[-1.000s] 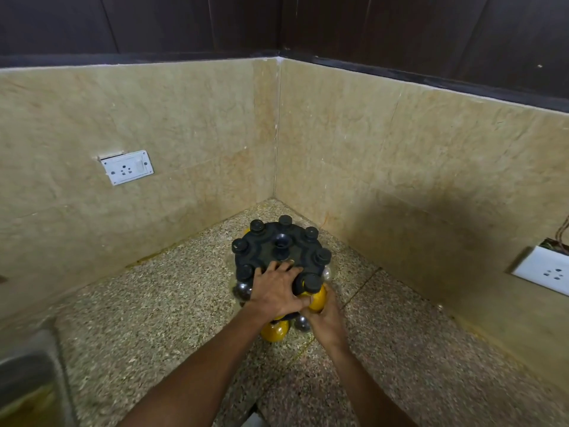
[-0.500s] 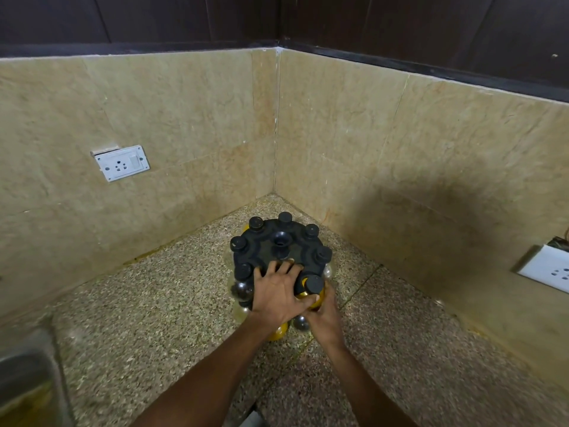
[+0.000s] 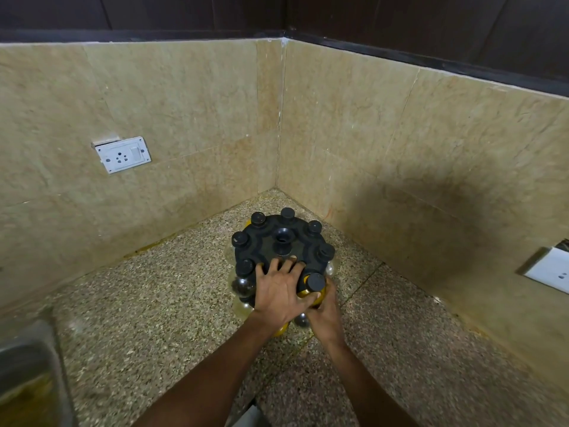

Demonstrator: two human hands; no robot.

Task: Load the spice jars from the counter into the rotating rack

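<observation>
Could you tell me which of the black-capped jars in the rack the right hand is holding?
The yellow jar at the rack's near right edge; the right hand grips only this one.

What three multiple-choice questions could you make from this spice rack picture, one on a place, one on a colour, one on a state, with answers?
1. Where does the rotating rack stand?
A. in the counter's corner
B. inside the sink
C. on a shelf

2. What colour are the jar caps?
A. white
B. black
C. red

3. What is the left hand doing?
A. hanging idle
B. lying flat on the rack top
C. pressing the wall socket

Answers:
A, the rack sits where the two tiled walls meet.
B, each cap, like that of the yellow jar held by the right hand, is black.
B, its spread fingers rest on the rack's top disc.
</observation>
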